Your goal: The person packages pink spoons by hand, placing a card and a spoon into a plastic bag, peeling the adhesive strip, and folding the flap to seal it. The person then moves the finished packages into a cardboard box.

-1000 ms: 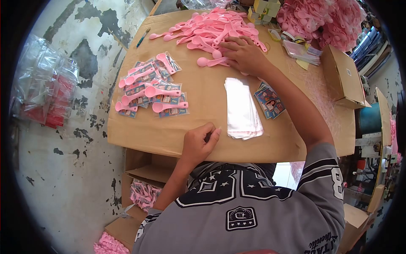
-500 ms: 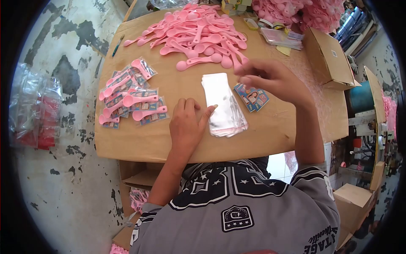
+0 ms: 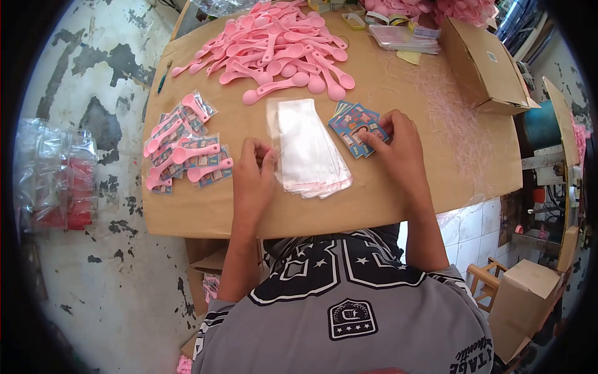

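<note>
Right hand [image 3: 402,143]: thumb lay flat on the faces of blue, picture-printed rectangular cards [image 3: 349,132], fingers curled at their right edge, a modest spread between. Could not tell whether any card was pinched up. The cards sat fanned, corners showing at the top, just beside the right edge of a stack of clear, oblong plastic sleeves [image 3: 308,146].

Left hand [image 3: 252,168]: at the stack's left edge, fingers bent in toward the thumb, gap small. Film lay right at the thumb; could not tell whether it was gripped. Sleeves spread unevenly at the lower end, edges stepped.

Between stack and cards only a narrow strip of brown showed. A wider band of the brown-covered table [image 3: 386,199] ran from the sleeves' lower end to the front edge. To the right, brown surface extended to a scatter of thin pink strands [image 3: 458,112].

Just beyond the stack's far end began a heap of pink plastic spoons [image 3: 274,43]. Left of the left hand, near it: overlapping clear packets with pink spoons and blue cards [image 3: 187,146]. Far right edge: an upright brown cardboard box [image 3: 473,68].
</note>
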`<state>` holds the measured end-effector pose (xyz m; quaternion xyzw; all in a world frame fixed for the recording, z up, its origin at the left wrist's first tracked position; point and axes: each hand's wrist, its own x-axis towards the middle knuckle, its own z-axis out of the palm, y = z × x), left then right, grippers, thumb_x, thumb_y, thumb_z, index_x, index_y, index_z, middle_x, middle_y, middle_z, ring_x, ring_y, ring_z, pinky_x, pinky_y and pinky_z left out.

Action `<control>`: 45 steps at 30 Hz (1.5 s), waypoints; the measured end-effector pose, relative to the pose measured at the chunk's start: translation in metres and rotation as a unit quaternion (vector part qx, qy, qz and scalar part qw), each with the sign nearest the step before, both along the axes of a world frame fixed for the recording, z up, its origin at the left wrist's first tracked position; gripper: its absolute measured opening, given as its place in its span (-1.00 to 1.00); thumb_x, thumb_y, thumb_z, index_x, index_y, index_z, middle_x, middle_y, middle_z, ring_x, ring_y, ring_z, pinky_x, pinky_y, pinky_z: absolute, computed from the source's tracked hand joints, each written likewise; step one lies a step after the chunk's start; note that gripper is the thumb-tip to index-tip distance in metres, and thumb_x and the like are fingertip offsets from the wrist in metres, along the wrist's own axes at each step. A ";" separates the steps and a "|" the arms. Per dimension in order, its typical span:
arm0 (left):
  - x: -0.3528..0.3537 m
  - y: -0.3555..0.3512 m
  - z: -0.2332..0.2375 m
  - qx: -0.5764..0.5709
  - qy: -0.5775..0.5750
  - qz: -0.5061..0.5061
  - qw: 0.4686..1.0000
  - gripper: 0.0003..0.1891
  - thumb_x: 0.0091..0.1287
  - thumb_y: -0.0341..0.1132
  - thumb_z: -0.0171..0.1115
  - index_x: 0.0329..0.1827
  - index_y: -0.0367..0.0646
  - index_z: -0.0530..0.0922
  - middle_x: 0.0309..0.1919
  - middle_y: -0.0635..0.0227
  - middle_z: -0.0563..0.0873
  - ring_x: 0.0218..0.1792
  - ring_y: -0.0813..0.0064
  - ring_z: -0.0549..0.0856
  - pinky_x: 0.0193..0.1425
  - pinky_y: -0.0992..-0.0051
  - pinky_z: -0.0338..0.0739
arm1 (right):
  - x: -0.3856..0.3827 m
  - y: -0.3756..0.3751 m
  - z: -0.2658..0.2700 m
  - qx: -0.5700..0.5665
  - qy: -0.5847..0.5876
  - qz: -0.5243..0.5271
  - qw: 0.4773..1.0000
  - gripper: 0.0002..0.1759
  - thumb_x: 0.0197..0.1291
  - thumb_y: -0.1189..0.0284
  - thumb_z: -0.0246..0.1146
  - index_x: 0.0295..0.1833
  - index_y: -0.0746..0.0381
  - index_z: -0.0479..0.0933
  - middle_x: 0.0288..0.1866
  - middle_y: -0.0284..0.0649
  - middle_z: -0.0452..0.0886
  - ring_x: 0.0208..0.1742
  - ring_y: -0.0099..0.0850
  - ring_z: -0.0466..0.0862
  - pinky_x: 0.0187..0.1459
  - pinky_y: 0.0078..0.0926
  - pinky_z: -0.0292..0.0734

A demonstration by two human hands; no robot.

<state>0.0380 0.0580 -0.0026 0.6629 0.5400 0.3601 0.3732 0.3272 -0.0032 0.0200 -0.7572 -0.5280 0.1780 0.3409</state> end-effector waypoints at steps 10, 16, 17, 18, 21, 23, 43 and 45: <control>-0.029 0.010 0.015 -0.185 -0.062 -0.061 0.979 -0.78 0.50 -0.42 0.39 0.11 -0.27 0.59 -0.38 0.45 0.73 -0.39 0.70 0.64 -0.25 0.64 0.53 | 0.010 -0.001 -0.012 0.151 0.059 -0.014 0.987 -0.79 0.45 0.40 0.34 -0.08 0.37 0.68 -0.27 -0.07 0.63 -0.24 -0.18 0.63 -0.14 -0.30 0.52; -0.028 0.006 0.020 -0.230 -0.293 -0.064 0.926 -0.81 0.57 -0.34 0.33 0.11 -0.20 0.58 -0.20 0.31 0.81 -0.21 0.57 0.81 -0.18 0.62 0.66 | 0.000 -0.006 0.007 0.216 0.124 -0.067 0.966 -0.79 0.55 0.39 0.29 0.01 0.34 0.69 -0.33 -0.30 0.65 -0.40 -0.50 0.55 -0.28 -0.46 0.50; -0.024 0.004 0.021 -0.238 -0.341 -0.059 0.908 -0.82 0.58 -0.35 0.31 0.13 -0.19 0.58 -0.12 0.27 0.82 -0.15 0.54 0.82 -0.14 0.61 0.68 | 0.000 -0.008 0.006 0.209 0.137 -0.052 0.967 -0.79 0.56 0.39 0.29 0.02 0.34 0.69 -0.32 -0.33 0.65 -0.40 -0.56 0.53 -0.30 -0.50 0.48; -0.021 0.001 0.020 -0.246 -0.388 -0.052 0.887 -0.82 0.59 -0.35 0.30 0.14 -0.19 0.58 -0.04 0.22 0.82 -0.10 0.51 0.83 -0.11 0.60 0.71 | 0.000 -0.009 0.004 0.201 0.151 -0.035 0.967 -0.79 0.57 0.38 0.29 0.02 0.33 0.68 -0.31 -0.37 0.66 -0.40 -0.62 0.51 -0.33 -0.54 0.46; -0.013 -0.003 0.011 -0.269 -0.473 -0.023 0.839 -0.76 0.59 -0.37 0.29 0.23 -0.20 0.57 0.17 0.11 0.78 0.06 0.40 0.83 0.02 0.53 0.77 | -0.008 -0.015 0.010 0.142 0.265 0.011 0.954 -0.79 0.57 0.37 0.30 0.07 0.31 0.66 -0.28 -0.42 0.66 -0.39 -0.71 0.49 -0.37 -0.65 0.41; -0.004 -0.006 0.009 -0.266 -0.485 0.011 0.833 -0.71 0.58 -0.39 0.29 0.29 -0.21 0.56 0.19 0.10 0.77 0.10 0.36 0.82 0.06 0.50 0.79 | -0.018 -0.022 0.011 0.099 0.331 0.042 0.937 -0.79 0.56 0.38 0.32 0.11 0.30 0.65 -0.26 -0.42 0.66 -0.38 -0.75 0.49 -0.38 -0.71 0.40; 0.044 -0.034 0.022 -0.224 -0.558 -0.008 0.799 -0.57 0.58 -0.43 0.31 0.44 -0.32 0.45 0.21 -0.06 0.76 0.22 0.24 0.79 0.35 0.39 0.69 | -0.090 -0.005 0.028 0.165 0.135 0.121 0.970 -0.87 0.39 0.45 0.39 -0.10 0.31 0.70 -0.24 -0.22 0.66 -0.29 -0.39 0.66 -0.33 -0.49 0.50; 0.040 -0.030 0.024 -0.238 -0.593 -0.007 0.769 -0.58 0.57 -0.44 0.31 0.42 -0.33 0.47 0.18 -0.06 0.78 0.18 0.24 0.80 0.32 0.38 0.71 | -0.081 -0.005 0.026 0.152 0.125 0.153 0.969 -0.87 0.40 0.45 0.40 -0.11 0.31 0.70 -0.25 -0.23 0.65 -0.30 -0.43 0.66 -0.34 -0.50 0.50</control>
